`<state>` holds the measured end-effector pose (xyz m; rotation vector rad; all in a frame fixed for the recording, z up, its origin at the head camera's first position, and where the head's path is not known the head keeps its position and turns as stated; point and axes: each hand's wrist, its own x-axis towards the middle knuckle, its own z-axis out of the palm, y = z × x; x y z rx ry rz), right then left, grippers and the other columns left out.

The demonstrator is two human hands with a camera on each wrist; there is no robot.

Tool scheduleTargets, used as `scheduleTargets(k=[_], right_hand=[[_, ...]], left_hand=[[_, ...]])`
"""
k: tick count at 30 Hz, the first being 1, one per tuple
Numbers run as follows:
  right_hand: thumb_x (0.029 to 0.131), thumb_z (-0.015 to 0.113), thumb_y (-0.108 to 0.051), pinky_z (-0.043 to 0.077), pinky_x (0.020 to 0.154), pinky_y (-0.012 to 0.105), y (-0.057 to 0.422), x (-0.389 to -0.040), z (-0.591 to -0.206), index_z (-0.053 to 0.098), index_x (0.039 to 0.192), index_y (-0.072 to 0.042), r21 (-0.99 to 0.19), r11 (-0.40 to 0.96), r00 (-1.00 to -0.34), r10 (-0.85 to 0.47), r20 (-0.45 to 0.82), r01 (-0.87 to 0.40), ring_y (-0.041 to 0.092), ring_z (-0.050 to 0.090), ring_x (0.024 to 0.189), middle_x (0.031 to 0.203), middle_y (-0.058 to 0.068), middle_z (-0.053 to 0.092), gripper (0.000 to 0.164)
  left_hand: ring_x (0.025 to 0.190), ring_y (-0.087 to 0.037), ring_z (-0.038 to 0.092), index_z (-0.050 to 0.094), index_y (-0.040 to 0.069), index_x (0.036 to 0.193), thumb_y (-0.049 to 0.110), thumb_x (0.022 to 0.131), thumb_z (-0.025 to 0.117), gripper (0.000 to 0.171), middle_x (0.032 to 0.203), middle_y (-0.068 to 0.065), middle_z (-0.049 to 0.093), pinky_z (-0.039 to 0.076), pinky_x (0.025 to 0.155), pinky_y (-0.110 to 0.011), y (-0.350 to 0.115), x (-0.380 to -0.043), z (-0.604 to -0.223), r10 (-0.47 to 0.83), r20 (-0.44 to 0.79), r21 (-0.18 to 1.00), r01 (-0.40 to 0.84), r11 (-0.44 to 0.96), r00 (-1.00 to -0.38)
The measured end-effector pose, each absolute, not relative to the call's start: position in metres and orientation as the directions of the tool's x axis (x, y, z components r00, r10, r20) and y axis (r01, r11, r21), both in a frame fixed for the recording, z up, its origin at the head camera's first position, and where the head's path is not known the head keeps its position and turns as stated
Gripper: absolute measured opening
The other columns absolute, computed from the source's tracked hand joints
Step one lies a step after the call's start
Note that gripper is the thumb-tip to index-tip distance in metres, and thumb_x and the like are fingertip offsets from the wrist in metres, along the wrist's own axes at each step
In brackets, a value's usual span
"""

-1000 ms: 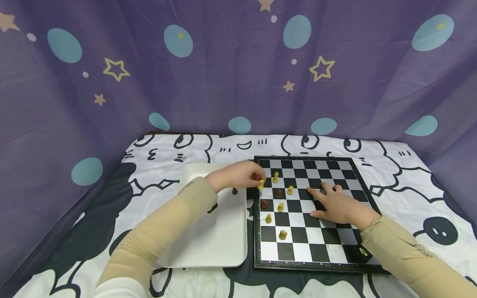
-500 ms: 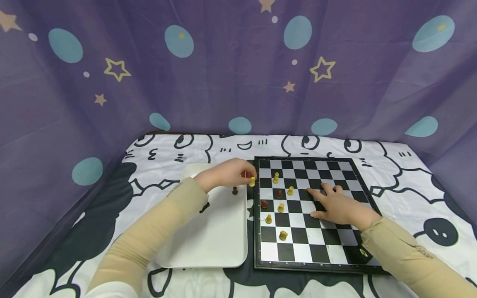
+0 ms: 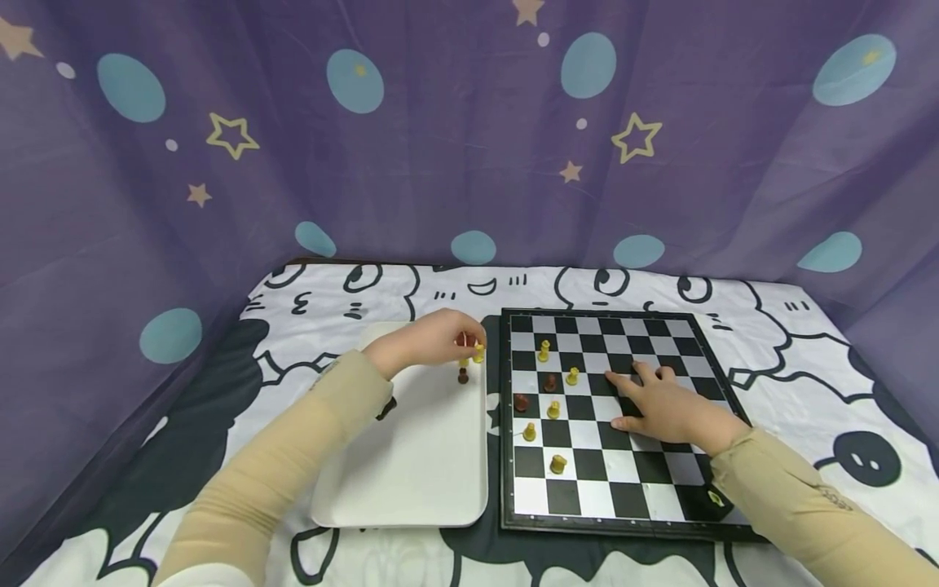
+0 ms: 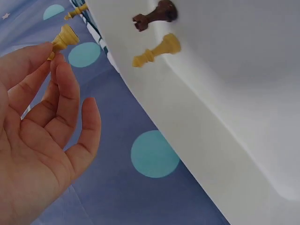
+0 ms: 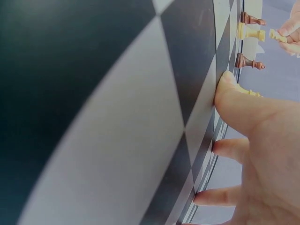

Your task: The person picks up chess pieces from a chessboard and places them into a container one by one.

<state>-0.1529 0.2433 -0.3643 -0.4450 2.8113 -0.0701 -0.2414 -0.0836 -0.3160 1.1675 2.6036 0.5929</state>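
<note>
My left hand [image 3: 433, 338] is over the far right part of the white tray [image 3: 411, 489]. Between thumb and fingertips it pinches a yellow chess piece [image 4: 64, 38], partly covered by the fingers. Standing in the tray are a dark brown rook [image 4: 157, 15] and another yellow chess piece [image 4: 159, 49]. My right hand [image 3: 663, 408] rests on the checkered chessboard [image 3: 597, 481], fingers spread, holding nothing. Left of it on the board stand several yellow chess pieces [image 3: 553, 410] and two brown chess pieces [image 3: 521, 403].
A narrow strip of the black-and-white cartoon cloth [image 3: 477, 554] separates tray and board. The board has a raised black rim [image 3: 506, 456]. A purple curtain [image 3: 440, 163] hangs behind the table. A yellow mark [image 3: 715, 497] shows near the board's front right corner.
My left hand has carried the yellow chess piece leftward from the board's left edge to over the tray. The right hand has stayed in place.
</note>
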Motion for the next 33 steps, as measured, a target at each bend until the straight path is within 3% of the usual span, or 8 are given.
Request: scheduleTargets(k=[4, 14, 33], right_hand=[[0.083, 0.054, -0.062, 0.046, 0.080, 0.062, 0.243, -0.153, -0.364, 0.039, 0.144, -0.013, -0.084, 0.951, -0.909, -0.310, -0.277, -0.299, 0.056, 0.038, 0.115, 0.139, 0.035, 0.032, 0.079], [0.084, 0.055, -0.060, 0.047, 0.078, 0.061, 0.243, -0.152, -0.365, 0.039, 0.144, -0.013, -0.083, 0.950, -0.908, -0.313, -0.278, -0.302, 0.055, 0.039, 0.114, 0.139, 0.035, 0.032, 0.077], [0.084, 0.056, -0.059, 0.048, 0.074, 0.059, 0.244, -0.151, -0.364, 0.040, 0.143, -0.013, -0.078, 0.946, -0.908, -0.324, -0.265, -0.315, 0.054, 0.040, 0.111, 0.137, 0.035, 0.033, 0.077]], left_hand=[[0.072, -0.010, 0.055, 0.070, 0.007, 0.093, 0.007, 0.089, 0.060, 0.011, 0.081, -0.001, 0.067, 0.046, 0.068, -0.025, -0.090, -0.243, -0.319, 0.748, -0.032, 0.456, 0.656, 0.601, -0.663], [0.074, -0.013, 0.057, 0.069, 0.002, 0.099, 0.007, 0.088, 0.061, 0.014, 0.085, -0.004, 0.068, 0.047, 0.069, -0.027, -0.106, -0.245, -0.321, 0.715, -0.019, 0.445, 0.634, 0.632, -0.699], [0.078, -0.014, 0.057, 0.069, 0.006, 0.094, 0.007, 0.086, 0.064, 0.009, 0.084, -0.002, 0.066, 0.047, 0.074, -0.030, -0.117, -0.254, -0.338, 0.660, -0.080, 0.404, 0.581, 0.707, -0.747]])
